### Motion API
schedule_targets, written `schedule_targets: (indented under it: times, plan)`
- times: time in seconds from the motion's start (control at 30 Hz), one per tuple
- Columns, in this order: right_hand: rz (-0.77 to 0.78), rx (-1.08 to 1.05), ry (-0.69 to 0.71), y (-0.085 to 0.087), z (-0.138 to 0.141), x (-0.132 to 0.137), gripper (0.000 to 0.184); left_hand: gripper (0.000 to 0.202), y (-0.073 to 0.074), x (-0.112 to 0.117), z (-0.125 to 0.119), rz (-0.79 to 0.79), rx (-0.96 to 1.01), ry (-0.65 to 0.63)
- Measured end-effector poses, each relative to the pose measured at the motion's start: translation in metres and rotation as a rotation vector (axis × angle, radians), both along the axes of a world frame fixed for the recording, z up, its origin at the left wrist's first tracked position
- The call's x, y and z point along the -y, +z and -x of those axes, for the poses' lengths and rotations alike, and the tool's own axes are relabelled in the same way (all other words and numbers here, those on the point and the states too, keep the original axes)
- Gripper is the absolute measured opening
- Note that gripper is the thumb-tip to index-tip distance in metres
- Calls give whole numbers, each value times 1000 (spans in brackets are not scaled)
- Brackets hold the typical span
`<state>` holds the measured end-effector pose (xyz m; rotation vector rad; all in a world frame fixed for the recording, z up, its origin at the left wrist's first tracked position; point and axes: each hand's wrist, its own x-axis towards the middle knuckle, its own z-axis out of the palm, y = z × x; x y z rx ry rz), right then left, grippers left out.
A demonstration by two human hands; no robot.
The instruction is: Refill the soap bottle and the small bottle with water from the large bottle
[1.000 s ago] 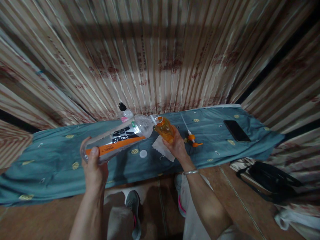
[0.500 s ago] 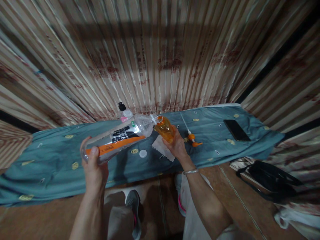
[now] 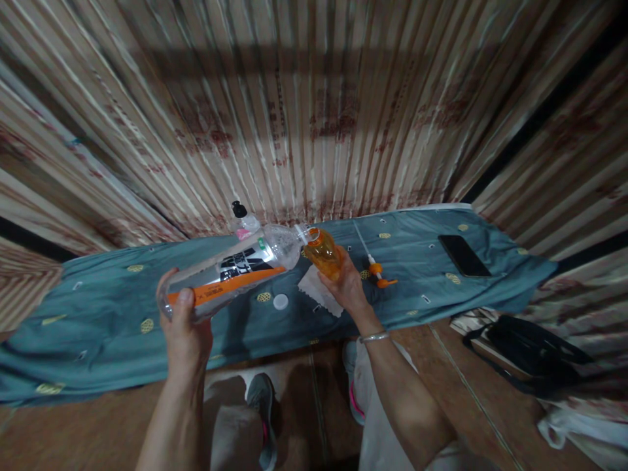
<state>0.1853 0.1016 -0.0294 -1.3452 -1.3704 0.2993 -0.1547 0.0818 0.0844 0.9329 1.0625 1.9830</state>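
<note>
Clear bottle (image 3: 240,267), orange-striped label, tilted, immediately left of the amber bottle (image 3: 324,255), my landmark; the two mouths line up, though I cannot tell whether they touch. Left hand (image 3: 186,330): curled around the clear bottle's base end. Right hand (image 3: 348,284): wrapped around the amber bottle. Also logged from my remote feed, relative to that landmark: orange pump (image 3: 376,270), right; black phone (image 3: 464,255), farther right; white cap (image 3: 280,301), left and nearer the wearer; black-capped bottle (image 3: 245,224), left and farther back.

Over here a teal cloth (image 3: 118,294) is spreading wide — a cap (image 3: 280,301), paper (image 3: 320,291), pump (image 3: 375,269) and phone (image 3: 464,255) are lying on it, a bottle (image 3: 248,224) standing behind.
</note>
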Motion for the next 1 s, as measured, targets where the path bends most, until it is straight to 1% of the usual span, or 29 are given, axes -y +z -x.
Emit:
schedule_targets:
  times: [0.13, 0.27, 0.43, 0.63, 0.8, 0.9, 1.0]
  plan:
    - [10, 11, -5, 1, 0, 1, 85, 77, 3, 1, -2, 9, 14, -14]
    - [27, 9, -13, 5, 1, 2, 84, 80, 5, 2, -3, 21, 38, -1]
    - [55, 3, -5, 7, 0, 3, 83, 75, 4, 3, -2, 29, -15, -8]
    - [16, -2, -10, 5, 1, 1, 84, 81, 4, 2, -1, 24, -1, -10]
    - [1, 7, -3, 2, 0, 1, 84, 80, 4, 1, -2, 24, -7, -9]
    - [4, 4, 2, 1, -1, 1, 85, 81, 3, 2, -1, 18, -24, -3]
    - [12, -8, 7, 0, -2, 0, 85, 78, 1, 2, 0, 28, -56, -8]
